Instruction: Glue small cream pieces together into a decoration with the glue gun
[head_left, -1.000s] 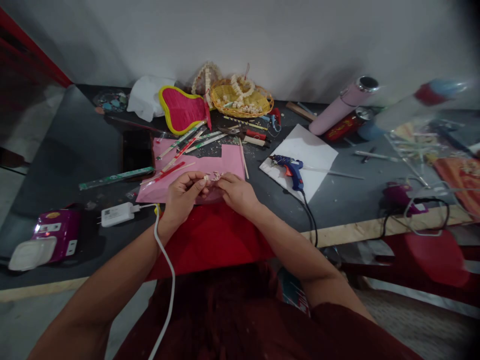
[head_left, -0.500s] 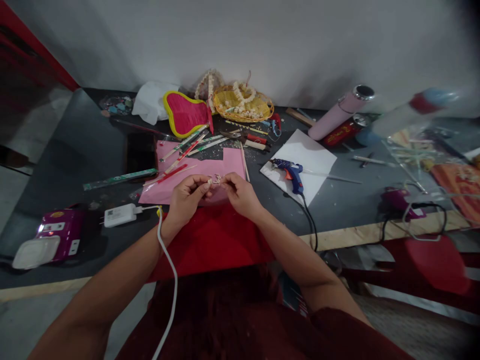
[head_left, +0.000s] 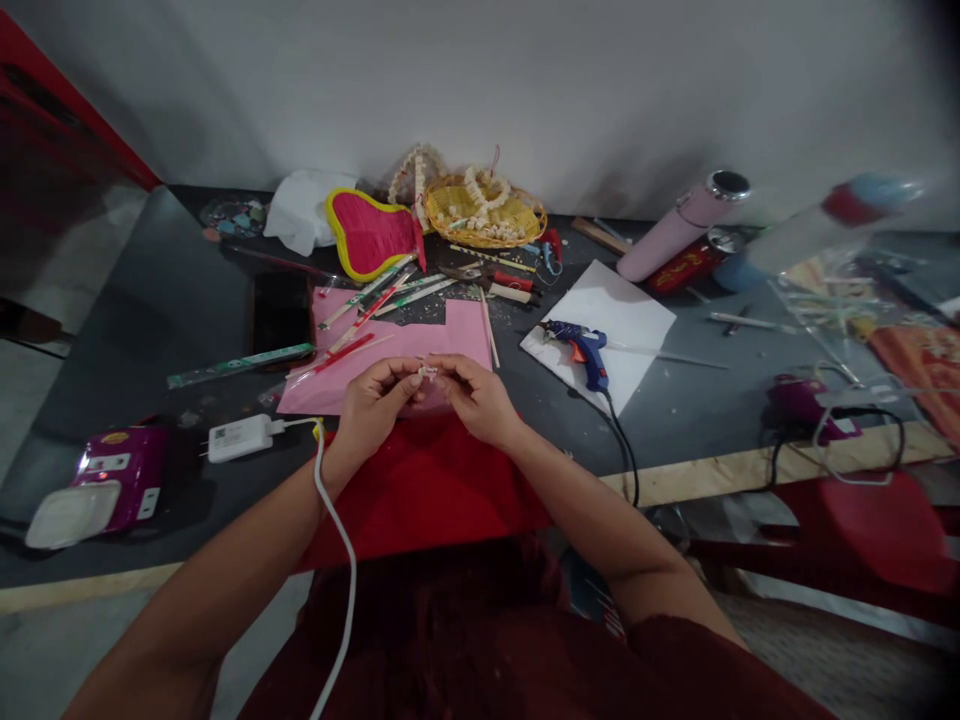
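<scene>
Bench is looking messy; left of the glue gun, left hand and right hand are pinching a pale bit.

Small pale piece between fingers: details too small.

single head-worn view, facing forward and down, hands at arm's length

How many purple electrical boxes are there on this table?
2. One box is at the left end of the table, left of the white charger; the other box is on the right, near the front edge. Others may be hidden.
</scene>
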